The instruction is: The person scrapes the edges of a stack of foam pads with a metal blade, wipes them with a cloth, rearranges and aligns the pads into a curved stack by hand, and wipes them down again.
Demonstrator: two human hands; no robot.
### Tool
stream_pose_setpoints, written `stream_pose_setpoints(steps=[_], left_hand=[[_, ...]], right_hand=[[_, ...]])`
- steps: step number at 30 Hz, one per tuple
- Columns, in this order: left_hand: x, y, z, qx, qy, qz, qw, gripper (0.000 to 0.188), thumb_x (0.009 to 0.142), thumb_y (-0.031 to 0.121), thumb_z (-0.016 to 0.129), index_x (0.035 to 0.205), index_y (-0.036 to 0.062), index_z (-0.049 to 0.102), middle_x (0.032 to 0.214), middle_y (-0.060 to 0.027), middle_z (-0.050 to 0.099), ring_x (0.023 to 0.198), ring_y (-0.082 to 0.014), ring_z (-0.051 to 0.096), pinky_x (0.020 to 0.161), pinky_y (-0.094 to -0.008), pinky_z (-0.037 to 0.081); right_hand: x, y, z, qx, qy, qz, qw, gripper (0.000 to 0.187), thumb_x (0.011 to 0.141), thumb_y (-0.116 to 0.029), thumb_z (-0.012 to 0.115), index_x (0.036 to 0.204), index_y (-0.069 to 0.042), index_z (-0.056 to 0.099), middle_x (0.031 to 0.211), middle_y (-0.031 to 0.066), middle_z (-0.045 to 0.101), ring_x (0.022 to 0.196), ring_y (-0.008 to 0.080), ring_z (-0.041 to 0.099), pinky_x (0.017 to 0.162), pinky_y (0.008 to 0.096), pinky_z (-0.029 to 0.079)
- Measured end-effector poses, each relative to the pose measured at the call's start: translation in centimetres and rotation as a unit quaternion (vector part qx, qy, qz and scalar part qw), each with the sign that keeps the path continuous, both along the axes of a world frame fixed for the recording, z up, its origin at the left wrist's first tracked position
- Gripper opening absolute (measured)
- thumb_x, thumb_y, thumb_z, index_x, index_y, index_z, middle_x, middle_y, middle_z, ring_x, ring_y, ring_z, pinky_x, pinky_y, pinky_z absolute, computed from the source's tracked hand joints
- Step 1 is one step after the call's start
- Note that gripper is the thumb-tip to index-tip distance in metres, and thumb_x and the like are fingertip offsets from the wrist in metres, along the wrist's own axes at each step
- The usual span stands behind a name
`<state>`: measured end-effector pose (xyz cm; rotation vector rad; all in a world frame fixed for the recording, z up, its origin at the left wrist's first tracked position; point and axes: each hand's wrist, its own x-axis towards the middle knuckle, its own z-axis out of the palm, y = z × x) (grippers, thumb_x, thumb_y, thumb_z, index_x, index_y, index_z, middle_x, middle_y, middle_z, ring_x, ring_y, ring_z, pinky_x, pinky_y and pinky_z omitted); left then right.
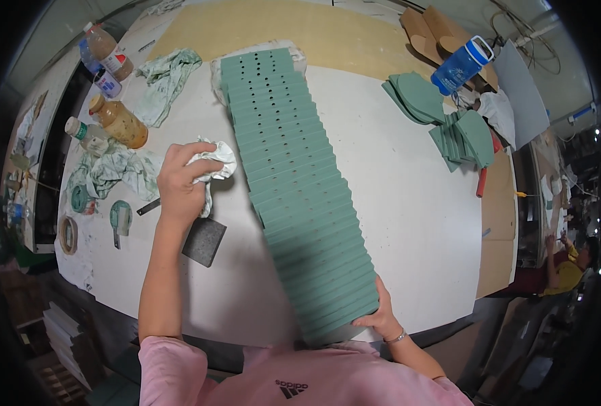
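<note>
A long overlapping row of green sheets [300, 183] runs from near my body to the far side of the white table. Dark holes dot the sheets at its far end. My left hand [180, 184], raised just left of the row, is closed around a crumpled whitish cloth [224, 161]. At the near right corner, my right hand [380, 316] grips the row, thumb over the near end and fingers along the right side. A dark grey rectangular block [204, 242] lies on the table below my left hand.
Stained cloths [168, 81], a yellowish bottle [121, 123], a tape roll [67, 235] and a scraper [119, 220] lie to the left. Curved green pieces [419, 98] and a blue bottle [459, 68] occupy the far right. Another person [566, 271] is at the right edge.
</note>
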<state>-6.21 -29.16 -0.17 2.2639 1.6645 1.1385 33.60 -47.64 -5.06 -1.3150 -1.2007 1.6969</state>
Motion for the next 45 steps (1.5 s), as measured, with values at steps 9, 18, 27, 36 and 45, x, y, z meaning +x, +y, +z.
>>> stream_pose_setpoints(steps=[9,18,27,36,45], left_hand=[[5.6,1.9,2.1,-0.086,0.028,0.017,0.996,0.026,0.066,0.01,0.081,0.086,0.0046,0.065,0.097,-0.0041,0.063,0.096,-0.0266,0.061,0.08,-0.0386,0.05],[5.3,2.1,2.6,-0.066,0.103,-0.029,0.992,0.03,0.07,0.0,0.076,0.093,0.0039,0.057,0.098,-0.008,0.058,0.089,-0.0322,0.06,0.074,-0.0415,0.048],[2.3,1.4,4.7,-0.028,0.183,-0.004,0.983,0.036,0.062,-0.006,0.072,0.094,0.008,0.064,0.099,-0.0052,0.062,0.097,-0.0274,0.061,0.075,-0.039,0.051],[4.9,-0.1,7.2,-0.123,0.201,-0.171,0.957,0.034,0.063,-0.007,0.065,0.09,0.0112,0.073,0.097,0.0012,0.07,0.084,-0.0245,0.058,0.071,-0.036,0.052],[11.2,5.0,4.6,0.018,0.071,-0.138,0.988,0.041,0.071,0.006,0.074,0.111,0.0113,0.071,0.119,-0.0063,0.066,0.109,-0.0296,0.056,0.094,-0.0395,0.048]], right_hand=[[0.4,0.1,0.2,-0.007,-0.006,0.002,1.0,0.117,0.053,-0.025,0.094,0.15,0.0,0.033,0.144,0.0121,0.048,0.134,0.0247,0.044,0.113,0.0368,0.031],[0.5,0.1,-0.1,0.005,-0.003,0.013,1.0,0.115,0.054,-0.025,0.092,0.149,0.0,0.034,0.145,0.0129,0.046,0.134,0.0251,0.043,0.113,0.037,0.031],[0.6,0.6,-0.2,0.024,-0.003,0.011,1.0,0.113,0.055,-0.025,0.092,0.149,-0.001,0.035,0.144,0.0126,0.047,0.133,0.0248,0.043,0.112,0.0367,0.031],[0.3,0.4,0.2,0.012,0.001,0.01,1.0,0.112,0.054,-0.025,0.091,0.149,-0.001,0.036,0.142,0.0113,0.048,0.132,0.0248,0.045,0.112,0.0369,0.032],[-0.3,0.8,0.5,0.017,0.019,0.01,1.0,0.111,0.055,-0.023,0.091,0.148,-0.001,0.037,0.142,0.0114,0.048,0.133,0.0249,0.045,0.112,0.0366,0.032]])
